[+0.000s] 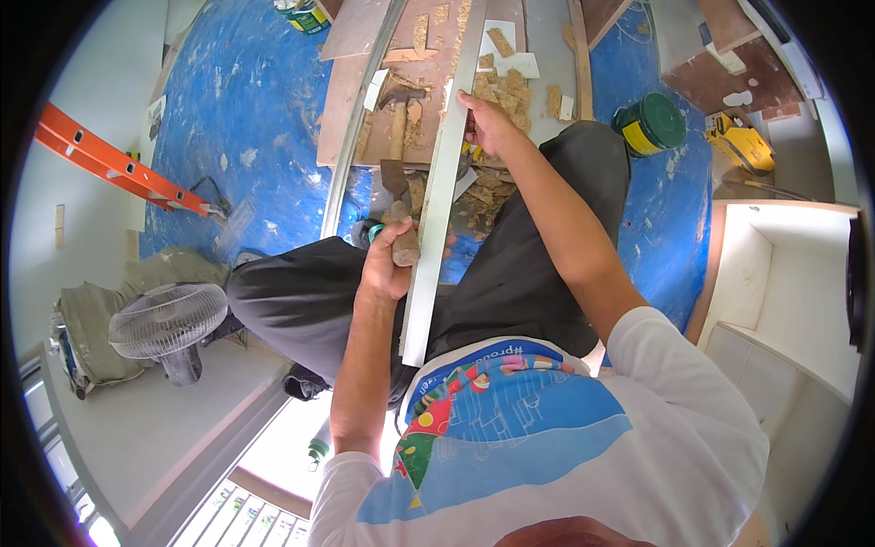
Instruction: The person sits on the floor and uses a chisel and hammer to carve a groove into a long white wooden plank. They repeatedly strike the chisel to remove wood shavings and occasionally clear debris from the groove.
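A long narrow white-faced board (435,219) slants across my lap and away from me, its near end close to my shirt. My left hand (386,262) is closed round the thick wooden handle of a chisel (405,241), against the board's left side. Fingertips show past the board's right edge there. The chisel's broad, rusty-looking blade points away from me. Farther up, my right hand (488,123) grips the board by its right edge, thumb on the white face. Beyond the chisel, a claw hammer (398,123) with a wooden handle lies among wood scraps.
A second long strip (344,164) lies left of the board. Chipboard fragments (506,96) litter the work surface. A green bucket (652,124) and yellow case (740,143) stand right. At left are an orange ladder (118,164) and fan (169,321). Blue sheeting (246,109) covers the floor.
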The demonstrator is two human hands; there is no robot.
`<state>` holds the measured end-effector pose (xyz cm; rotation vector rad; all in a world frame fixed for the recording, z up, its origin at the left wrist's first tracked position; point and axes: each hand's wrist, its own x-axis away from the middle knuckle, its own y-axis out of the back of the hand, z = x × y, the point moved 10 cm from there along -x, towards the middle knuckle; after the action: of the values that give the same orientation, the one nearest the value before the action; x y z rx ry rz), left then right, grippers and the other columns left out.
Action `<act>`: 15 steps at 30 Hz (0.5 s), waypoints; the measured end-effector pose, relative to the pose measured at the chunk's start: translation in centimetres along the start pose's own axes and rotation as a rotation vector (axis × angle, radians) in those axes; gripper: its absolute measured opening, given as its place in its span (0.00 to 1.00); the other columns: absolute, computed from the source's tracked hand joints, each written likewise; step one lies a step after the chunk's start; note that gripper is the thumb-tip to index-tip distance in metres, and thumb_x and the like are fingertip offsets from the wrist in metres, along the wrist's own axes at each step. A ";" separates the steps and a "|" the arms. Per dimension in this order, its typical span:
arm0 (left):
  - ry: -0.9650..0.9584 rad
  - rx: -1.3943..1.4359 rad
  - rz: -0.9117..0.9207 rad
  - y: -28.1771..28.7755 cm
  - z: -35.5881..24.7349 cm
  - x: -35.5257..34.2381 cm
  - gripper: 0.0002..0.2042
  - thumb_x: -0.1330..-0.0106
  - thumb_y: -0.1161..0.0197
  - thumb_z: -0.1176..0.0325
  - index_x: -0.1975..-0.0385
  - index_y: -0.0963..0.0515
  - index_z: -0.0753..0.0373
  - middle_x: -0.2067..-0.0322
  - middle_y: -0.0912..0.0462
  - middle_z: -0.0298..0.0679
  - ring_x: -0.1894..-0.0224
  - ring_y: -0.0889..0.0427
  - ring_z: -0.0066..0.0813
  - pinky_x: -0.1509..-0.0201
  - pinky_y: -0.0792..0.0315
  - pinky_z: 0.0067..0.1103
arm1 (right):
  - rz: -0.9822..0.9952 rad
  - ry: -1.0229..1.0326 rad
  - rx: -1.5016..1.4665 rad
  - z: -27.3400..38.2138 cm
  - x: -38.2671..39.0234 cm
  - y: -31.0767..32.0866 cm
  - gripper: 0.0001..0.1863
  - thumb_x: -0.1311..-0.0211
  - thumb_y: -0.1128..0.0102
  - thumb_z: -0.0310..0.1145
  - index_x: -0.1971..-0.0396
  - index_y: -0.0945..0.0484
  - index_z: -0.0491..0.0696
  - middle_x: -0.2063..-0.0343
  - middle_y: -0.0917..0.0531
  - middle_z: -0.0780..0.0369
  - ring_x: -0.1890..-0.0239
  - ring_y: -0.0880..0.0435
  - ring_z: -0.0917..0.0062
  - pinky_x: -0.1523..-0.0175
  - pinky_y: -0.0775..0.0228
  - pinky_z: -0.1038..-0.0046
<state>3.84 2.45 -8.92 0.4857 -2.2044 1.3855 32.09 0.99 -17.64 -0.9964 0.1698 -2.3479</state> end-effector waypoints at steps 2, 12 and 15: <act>-0.023 0.033 -0.018 0.9 -0.1 0.0 0.22 0.35 0.36 0.57 0.51 0.24 0.71 0.52 0.16 0.57 0.50 0.15 0.56 0.46 0.19 0.40 | -0.017 0.019 0.025 0.5 0.7 -0.2 0.16 0.29 0.37 0.50 0.56 0.19 0.53 0.67 0.15 0.68 0.68 0.18 0.80 0.64 0.28 0.76; -0.144 0.015 -0.122 1.7 -0.8 0.4 0.14 0.32 0.35 0.62 0.56 0.23 0.66 0.62 0.18 0.41 0.62 0.16 0.33 0.57 0.21 0.29 | 0.028 0.154 0.079 1.0 2.9 -1.4 0.18 0.30 0.35 0.38 0.46 0.23 0.45 0.59 0.15 0.60 0.55 0.14 0.69 0.48 0.18 0.61; -0.197 -0.050 -0.136 1.6 -1.6 1.0 0.15 0.33 0.34 0.63 0.54 0.23 0.66 0.62 0.19 0.39 0.62 0.19 0.30 0.57 0.23 0.28 | 0.217 0.156 -0.049 1.0 2.3 -1.3 0.22 0.28 0.36 0.42 0.44 0.25 0.44 0.51 0.15 0.58 0.50 0.15 0.65 0.42 0.22 0.57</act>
<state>2.47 4.58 -8.93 0.7679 -2.3055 1.2554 30.90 0.85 -15.12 -0.7753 0.3784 -2.2291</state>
